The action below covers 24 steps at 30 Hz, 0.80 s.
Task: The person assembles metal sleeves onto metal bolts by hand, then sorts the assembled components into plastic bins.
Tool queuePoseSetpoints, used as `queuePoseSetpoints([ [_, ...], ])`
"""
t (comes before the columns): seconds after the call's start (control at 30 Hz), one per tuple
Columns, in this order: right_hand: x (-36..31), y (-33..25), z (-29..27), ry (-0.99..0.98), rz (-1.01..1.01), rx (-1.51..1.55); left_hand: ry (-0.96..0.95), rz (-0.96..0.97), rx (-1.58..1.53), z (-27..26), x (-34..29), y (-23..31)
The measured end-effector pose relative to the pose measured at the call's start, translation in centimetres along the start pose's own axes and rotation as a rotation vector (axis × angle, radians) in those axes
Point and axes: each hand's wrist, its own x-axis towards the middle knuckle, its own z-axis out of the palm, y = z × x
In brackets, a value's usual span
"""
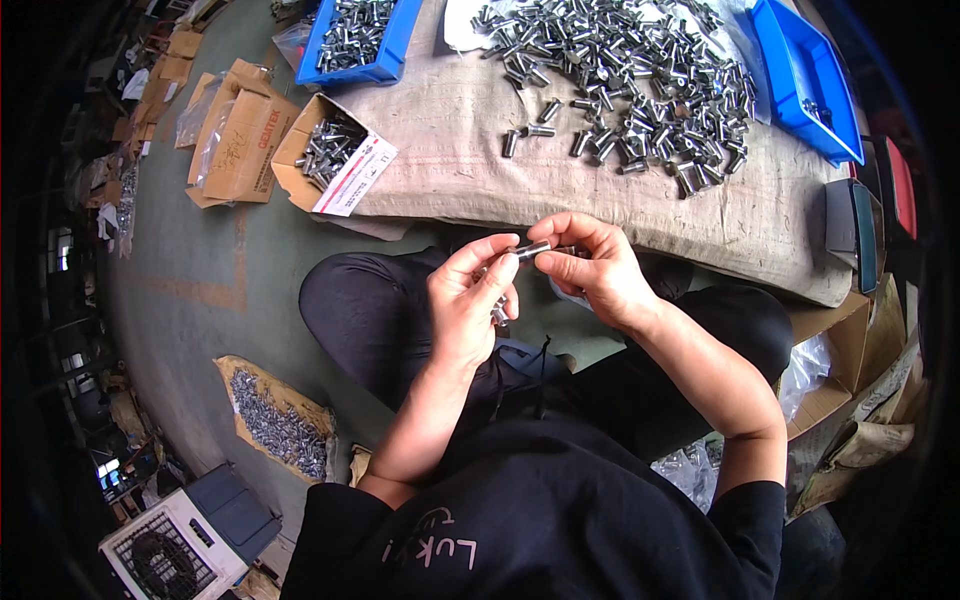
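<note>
Above my lap, just short of the cloth-covered table edge, both hands meet at a short shiny metal cylinder (531,251). My left hand (468,305) pinches its left end between thumb and fingers. A second metal piece (500,313) shows below that thumb, among the curled lower fingers. My right hand (603,270) has thumb and fingertips closed at the cylinder's right end. Something metallic also shows between those right fingers, but its shape is mostly hidden. A big loose heap of similar metal cylinders (640,90) is spread over the table beyond my hands.
On the table stand a full blue bin (395,66) at left and a blue tray (790,70) at right. An opened carton (292,160) of metal parts sits at the table's left corner. Cardboard with small parts (280,425) and a fan unit (165,555) are on the floor.
</note>
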Motion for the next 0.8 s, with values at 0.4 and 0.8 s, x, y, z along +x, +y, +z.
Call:
queuePoseSetpoints([
  [0.4,-0.01,0.31,-0.16,0.034,0.043,-0.047,0.018,-0.011,0.003,0.28,-0.03,0.17],
  [0.8,-0.06,-0.04,0.06,-0.011,0.075,-0.002,0.009,0.032,0.004,-0.02,-0.09,-0.06],
])
